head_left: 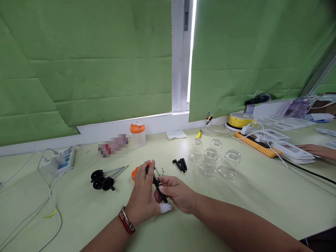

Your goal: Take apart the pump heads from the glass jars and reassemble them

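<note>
A long black bar-shaped part (159, 189), possibly a crank arm, slants between my two hands over the table. My left hand (143, 199) grips it from the left with fingers over its upper end; the thumb, wrapped in white, lies near its lower end. From the right, my right hand (177, 193) pinches the middle of the part. An orange piece (134, 173) shows partly behind my left hand. Small metal pieces (162, 171) lie just beyond my fingers. Several short black handles (180, 165) rest behind my right hand.
Black discs with metal rods (103, 180) lie left. Several clear glass jars (208, 162) stand right. An orange-lidded cup (138, 134) is at the back. Power strips (258, 143) and white cables flank the area. Another person's hand (316, 150) touches stacked white sheets (292, 152).
</note>
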`<state>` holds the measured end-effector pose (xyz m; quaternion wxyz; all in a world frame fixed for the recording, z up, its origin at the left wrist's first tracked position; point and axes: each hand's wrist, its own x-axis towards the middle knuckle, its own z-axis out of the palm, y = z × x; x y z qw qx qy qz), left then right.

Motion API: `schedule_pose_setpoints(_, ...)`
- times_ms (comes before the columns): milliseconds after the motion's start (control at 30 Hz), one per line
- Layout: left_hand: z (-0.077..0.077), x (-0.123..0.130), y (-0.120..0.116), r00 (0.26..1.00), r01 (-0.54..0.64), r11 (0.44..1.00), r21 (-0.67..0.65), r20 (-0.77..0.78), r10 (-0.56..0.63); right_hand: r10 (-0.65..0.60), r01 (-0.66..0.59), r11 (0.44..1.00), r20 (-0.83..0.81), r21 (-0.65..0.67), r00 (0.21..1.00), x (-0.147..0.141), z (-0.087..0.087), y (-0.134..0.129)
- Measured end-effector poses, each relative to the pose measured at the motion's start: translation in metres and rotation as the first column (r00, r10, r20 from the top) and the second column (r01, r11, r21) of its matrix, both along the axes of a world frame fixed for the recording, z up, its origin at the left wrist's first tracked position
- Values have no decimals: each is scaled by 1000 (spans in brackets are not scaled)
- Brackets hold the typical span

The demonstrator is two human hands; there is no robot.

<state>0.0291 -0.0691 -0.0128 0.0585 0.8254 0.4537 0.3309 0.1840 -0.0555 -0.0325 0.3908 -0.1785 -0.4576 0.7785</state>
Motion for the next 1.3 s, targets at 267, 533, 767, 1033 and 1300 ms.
schedule_pose_setpoints(267,1,0,0,1000,-15,1000,13,-19,15,14,-14,1000,36,6,999,1,3,0)
schedule_pose_setpoints(533,-2,-1,0,998,-20,1000,24,-61,21,27,-27,1000,36,-8,999,1,-1,1)
schedule_pose_setpoints(767,1,0,-1,999,-38,998,57,-14,39,42,-41,999,53,-14,998,2,6,0)
schedule_pose_setpoints(1033,-4,3,-3,997,-70,996,46,-7,71,47,-44,998,49,-50,998,1,0,1)
schedule_pose_setpoints(1300,-7,5,-4,996,-83,996,-12,-14,83,26,-22,999,86,-44,996,1,3,-1)
